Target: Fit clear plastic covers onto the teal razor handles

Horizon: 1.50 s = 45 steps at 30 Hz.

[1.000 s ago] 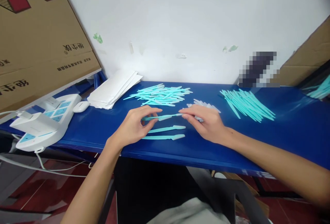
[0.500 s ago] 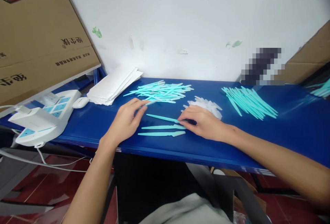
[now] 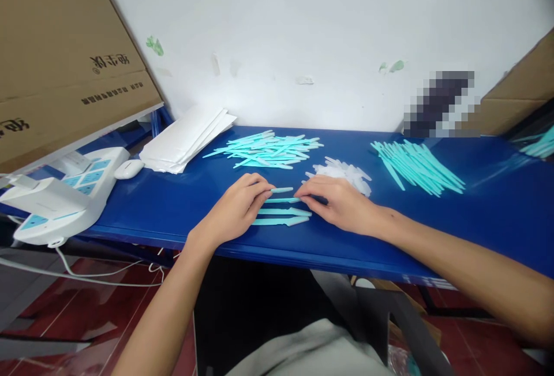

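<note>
The held stick [image 3: 282,190] points right, long axis roughly along the tabletop's [image 3: 208,203] front edge, pinched between the left hand's [image 3: 236,205] thumb and fingers. The right hand's [image 3: 341,205] thumb and index close on the right end of the next stick [image 3: 280,200]. Two sticks [image 3: 283,212] lie nearer the front edge, angled tips right. White caps [image 3: 341,172] sit just behind the right hand.

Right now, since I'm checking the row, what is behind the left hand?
Three teal sticks run behind the left hand, which pinches a fourth stick; the ends that it covers cannot be seen.
</note>
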Tool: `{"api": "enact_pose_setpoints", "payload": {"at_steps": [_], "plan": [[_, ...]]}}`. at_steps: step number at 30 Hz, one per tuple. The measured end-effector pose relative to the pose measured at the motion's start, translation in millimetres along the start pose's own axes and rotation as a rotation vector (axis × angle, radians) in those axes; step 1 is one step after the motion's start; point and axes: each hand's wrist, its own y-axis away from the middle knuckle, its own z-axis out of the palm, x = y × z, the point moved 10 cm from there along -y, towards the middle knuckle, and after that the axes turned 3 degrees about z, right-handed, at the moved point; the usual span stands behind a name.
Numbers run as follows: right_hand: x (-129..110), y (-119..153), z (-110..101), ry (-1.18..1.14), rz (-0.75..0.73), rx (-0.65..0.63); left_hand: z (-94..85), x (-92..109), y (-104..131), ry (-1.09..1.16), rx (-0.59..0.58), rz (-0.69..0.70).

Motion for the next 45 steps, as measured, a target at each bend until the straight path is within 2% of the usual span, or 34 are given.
{"api": "enact_pose_setpoints", "payload": {"at_steps": [11, 16, 18, 26, 30, 35, 40, 45], "plan": [[0.4, -0.6, 2.8, 0.074, 0.034, -0.068, 3.6, -4.8, -0.4, -0.053, 0.002, -0.028], [-5.6, -0.1, 11.3, 0.097, 0.082, -0.245, 3.3, -4.1, -0.1, -0.055, -0.002, -0.028], [-2.9, 0.7, 13.9, 0.085, 0.113, -0.275, 4.1, -4.0, -0.1, -0.066, -0.011, -0.024], [12.6, 2.9, 13.4, 0.113, 0.193, -0.259, 4.8, -6.5, -0.1, -0.076, -0.012, -0.062], [9.0, 1.5, 13.0, 0.057, 0.155, -0.25, 2.8, -3.1, -0.3, -0.061, -0.009, -0.054], [7.4, 2.4, 9.8, 0.111, 0.078, -0.145, 0.8, 1.0, 2.2, -0.035, -0.034, -0.054], [0.9, 3.6, 13.3, 0.006, 0.047, -0.206, 4.5, 6.4, 3.4, -0.098, -0.076, -0.033], [-6.0, 2.1, 2.4, 0.042, 0.016, -0.155, 9.4, 9.9, 3.2, -0.162, -0.094, -0.001]]}}
